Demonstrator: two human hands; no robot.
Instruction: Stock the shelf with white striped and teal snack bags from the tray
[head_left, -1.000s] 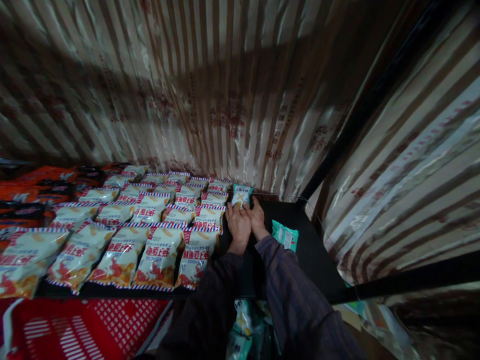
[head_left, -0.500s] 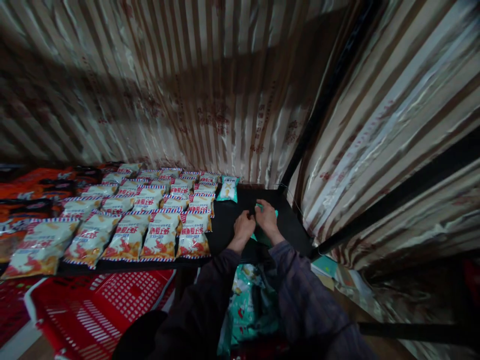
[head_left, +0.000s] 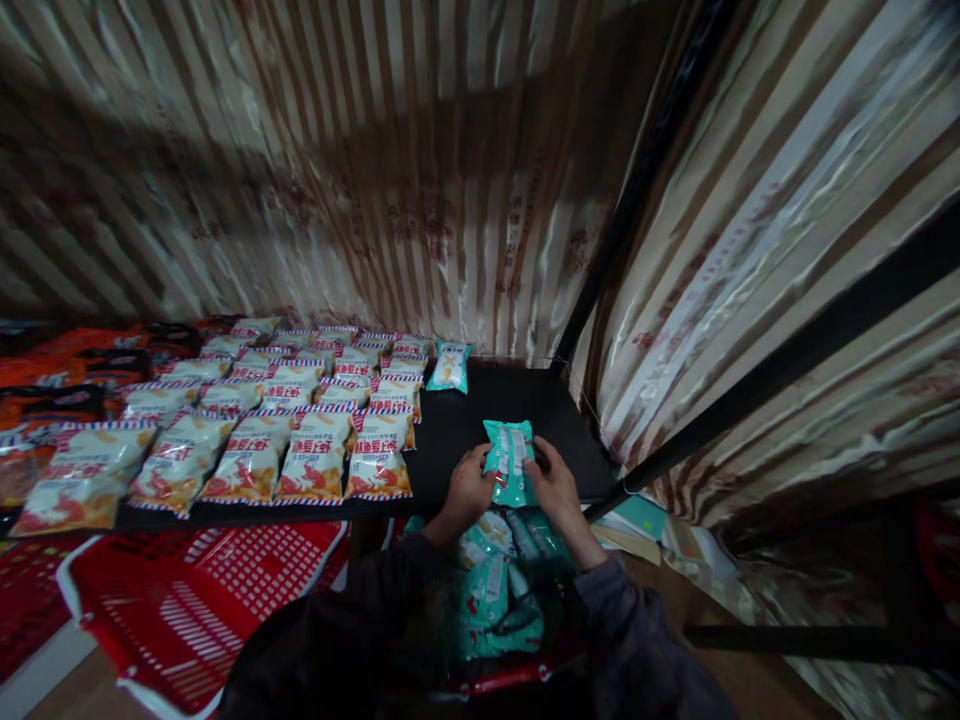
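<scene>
Presently, the teal packet (head_left: pixel 511 462) is at the front part of the black shelf (head_left: pixel 517 388), its panels of small print turned up towards the camera; whether its underside touches the shelf cannot be told from this angle. What could go wrong, as I judge it, is a slip over the front edge: the film looks glossy, the grip is only at the sides, and a loosened hold on either one might let the packet drop. Too hard a squeeze could crease the print or strain the seams. A wide swing leftwards might also knock the nearest bags out of line, since they sit close together.

As for the hold, the packet lies between the two hands. The left hand (head_left: pixel 471 482) has its fingers curled against one long side, and the right hand (head_left: pixel 555 482) grips the opposite side with its thumb laid over the face and the fingers bent behind.

Farther out, a teal-and-white packet (head_left: pixel 450 368) lies at the back of the shelf, just beside the rows of white bags (head_left: pixel 311 455), with orange and black bags (head_left: pixel 67 360) beyond them to the left. Below the front edge, a pile of teal bags (head_left: pixel 484 595) shows between the forearms, and a red basket (head_left: pixel 206 605) is near, lower left. Striped curtain (head_left: pixel 420 180) hangs behind everything.
</scene>
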